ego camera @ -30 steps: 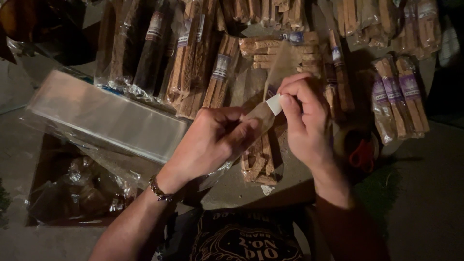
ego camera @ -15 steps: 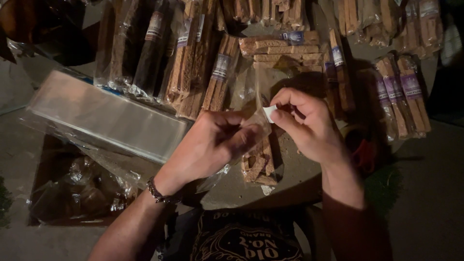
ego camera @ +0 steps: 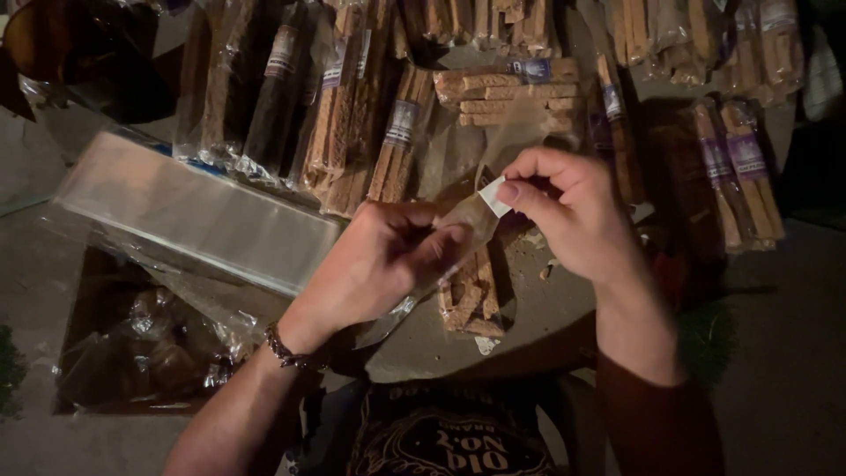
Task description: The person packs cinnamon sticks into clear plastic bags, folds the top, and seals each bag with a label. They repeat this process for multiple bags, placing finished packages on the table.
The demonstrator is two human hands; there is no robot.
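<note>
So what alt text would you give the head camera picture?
Two bare hands hold a clear packet of brown sticks: left hand grips it, right hand pinches a small white tab. Many similar packets lie beyond.

A packing workbench: rows of bagged stick bundles (ego camera: 401,132).

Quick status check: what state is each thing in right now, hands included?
left hand: closed around the clear bag, holding it up.
right hand: pinching the white strip at the bag's top.
clear bag: held between both hands, tilted.
white strip: partly lifted, gripped by fingertips.
stack of empty sleeves: lying flat, untouched.
packed stick bundles: bagged, lying in a row.
bracelet: on the left wrist.
</note>
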